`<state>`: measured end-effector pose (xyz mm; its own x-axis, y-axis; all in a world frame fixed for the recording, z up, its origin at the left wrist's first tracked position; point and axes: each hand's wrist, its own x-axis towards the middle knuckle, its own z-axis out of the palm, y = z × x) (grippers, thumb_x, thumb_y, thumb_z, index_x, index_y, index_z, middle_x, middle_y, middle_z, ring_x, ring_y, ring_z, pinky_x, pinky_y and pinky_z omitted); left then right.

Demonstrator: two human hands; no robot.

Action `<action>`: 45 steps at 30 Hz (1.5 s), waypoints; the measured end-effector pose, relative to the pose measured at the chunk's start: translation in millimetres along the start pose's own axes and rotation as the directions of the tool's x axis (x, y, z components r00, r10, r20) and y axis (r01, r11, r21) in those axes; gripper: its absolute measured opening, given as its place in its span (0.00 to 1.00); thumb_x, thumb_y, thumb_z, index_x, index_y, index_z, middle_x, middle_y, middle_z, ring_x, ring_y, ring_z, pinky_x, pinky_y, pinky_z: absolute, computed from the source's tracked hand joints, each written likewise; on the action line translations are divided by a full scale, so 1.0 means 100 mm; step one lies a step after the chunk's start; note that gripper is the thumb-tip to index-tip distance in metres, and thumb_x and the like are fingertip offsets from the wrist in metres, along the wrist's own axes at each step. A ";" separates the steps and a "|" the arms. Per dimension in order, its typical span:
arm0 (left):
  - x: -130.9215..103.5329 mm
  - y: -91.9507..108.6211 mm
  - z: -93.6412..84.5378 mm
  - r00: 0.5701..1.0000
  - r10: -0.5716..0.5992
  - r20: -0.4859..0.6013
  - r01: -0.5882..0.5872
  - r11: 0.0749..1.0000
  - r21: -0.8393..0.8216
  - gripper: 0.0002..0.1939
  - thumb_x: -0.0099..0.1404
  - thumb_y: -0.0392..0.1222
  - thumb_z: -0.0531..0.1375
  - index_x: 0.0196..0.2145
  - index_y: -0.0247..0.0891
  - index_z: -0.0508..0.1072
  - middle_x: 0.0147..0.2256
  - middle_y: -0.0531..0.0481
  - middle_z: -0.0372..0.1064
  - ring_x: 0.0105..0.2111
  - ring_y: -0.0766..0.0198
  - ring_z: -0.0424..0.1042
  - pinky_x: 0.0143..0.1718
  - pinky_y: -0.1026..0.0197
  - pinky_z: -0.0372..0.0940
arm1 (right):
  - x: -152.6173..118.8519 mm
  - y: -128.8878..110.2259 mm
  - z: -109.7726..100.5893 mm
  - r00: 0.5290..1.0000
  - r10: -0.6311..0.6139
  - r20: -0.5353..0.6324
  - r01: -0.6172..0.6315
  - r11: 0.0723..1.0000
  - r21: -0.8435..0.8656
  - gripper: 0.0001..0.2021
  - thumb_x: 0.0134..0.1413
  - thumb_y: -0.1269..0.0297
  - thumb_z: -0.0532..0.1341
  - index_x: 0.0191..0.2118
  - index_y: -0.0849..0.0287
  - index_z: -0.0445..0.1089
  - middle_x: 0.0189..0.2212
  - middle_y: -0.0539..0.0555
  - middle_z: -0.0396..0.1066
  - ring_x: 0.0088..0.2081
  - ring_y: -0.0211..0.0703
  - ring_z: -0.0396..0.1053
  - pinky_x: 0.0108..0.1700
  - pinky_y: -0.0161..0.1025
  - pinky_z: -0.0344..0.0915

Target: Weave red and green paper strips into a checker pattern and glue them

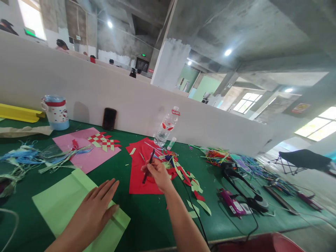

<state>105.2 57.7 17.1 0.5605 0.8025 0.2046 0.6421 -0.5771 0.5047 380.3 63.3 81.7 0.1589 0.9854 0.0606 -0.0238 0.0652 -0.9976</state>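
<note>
My left hand lies flat, fingers stretched out, on a light green sheet of paper that has a raised crease along its far right side. My right hand pinches a slim black pen above red paper. Red and pale green paper scraps are strewn to the right of that hand. Behind the green sheet, pieces woven in red and pale green strips rest on a pink sheet.
Along the white partition stand a lidded cup, a phone, a water bottle and a glue stick. Tangled strings lie at left. Headphones, a purple device and cables occupy the right.
</note>
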 end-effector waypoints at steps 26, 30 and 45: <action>1.01 0.11 -0.21 0.969 -0.134 0.206 0.228 0.800 -0.554 0.16 0.69 0.55 0.60 0.36 0.38 0.73 0.29 0.54 0.73 0.30 0.63 0.73 0.36 0.56 0.69 | -0.46 -0.03 -0.25 0.994 0.023 -0.109 0.016 0.940 0.341 0.21 0.51 0.47 0.74 0.42 0.54 0.72 0.25 0.44 0.66 0.26 0.36 0.65 0.33 0.36 0.66; 1.03 0.05 -0.20 0.973 -0.161 0.163 0.225 0.810 -0.542 0.13 0.68 0.53 0.59 0.37 0.41 0.74 0.31 0.53 0.75 0.31 0.61 0.75 0.37 0.57 0.69 | -0.46 -0.02 -0.41 0.972 0.003 -0.234 0.055 0.969 0.241 0.22 0.51 0.48 0.74 0.46 0.54 0.71 0.23 0.40 0.58 0.22 0.31 0.55 0.26 0.31 0.57; 0.78 0.21 -0.27 0.995 -0.103 0.015 0.095 0.836 -0.540 0.26 0.70 0.56 0.52 0.61 0.43 0.67 0.56 0.43 0.74 0.47 0.55 0.79 0.48 0.54 0.74 | -0.10 0.26 0.16 0.994 -0.006 -0.108 -0.033 0.936 -0.352 0.12 0.54 0.53 0.68 0.34 0.57 0.74 0.25 0.47 0.69 0.28 0.41 0.67 0.33 0.37 0.67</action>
<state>148.6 112.7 65.9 0.4994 0.8552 0.1388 0.3073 -0.3246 0.8945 362.5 58.0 55.6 0.2645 0.9624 0.0624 0.3195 -0.0264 -0.9472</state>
